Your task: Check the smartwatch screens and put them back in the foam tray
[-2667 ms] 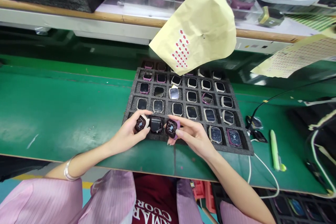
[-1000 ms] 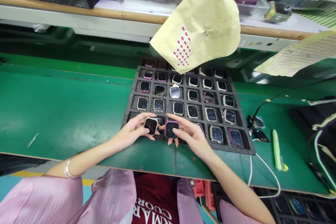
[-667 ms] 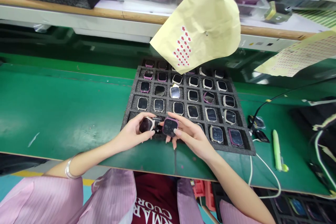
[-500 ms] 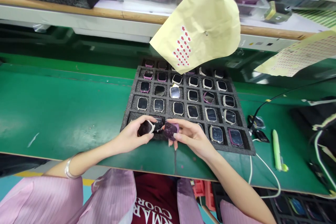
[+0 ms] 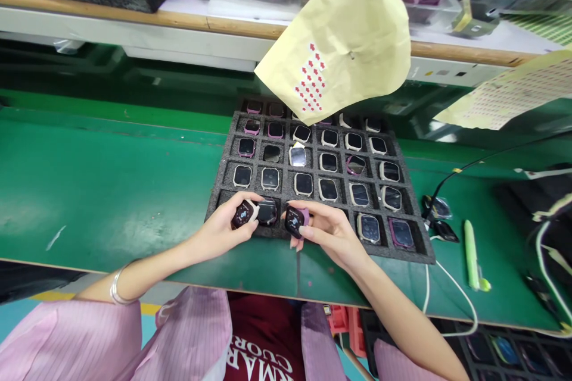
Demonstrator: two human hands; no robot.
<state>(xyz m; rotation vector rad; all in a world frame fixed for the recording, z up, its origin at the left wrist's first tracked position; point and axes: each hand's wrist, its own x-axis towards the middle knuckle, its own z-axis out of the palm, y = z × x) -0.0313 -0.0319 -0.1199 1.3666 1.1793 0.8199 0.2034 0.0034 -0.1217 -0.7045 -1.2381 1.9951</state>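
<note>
My left hand pinches a cream-cased smartwatch body with its lit screen tilted toward me. My right hand grips a pink-cased smartwatch body, its screen also lit. Both are held just above the near edge of a black foam tray whose pockets hold several more watch bodies with dark screens. Another watch body lies in the pocket between my two hands.
A yellow paper sheet with red arrow stickers hangs over the tray's far side. To the right lie a green pen, a white cable and a black cable. The green bench stretches left; a cluttered shelf runs behind.
Both watches have been tilted back toward me and their screens now show lit displays; a moment ago they were dark and turned more downward. My hands stay at the tray's near edge.
</note>
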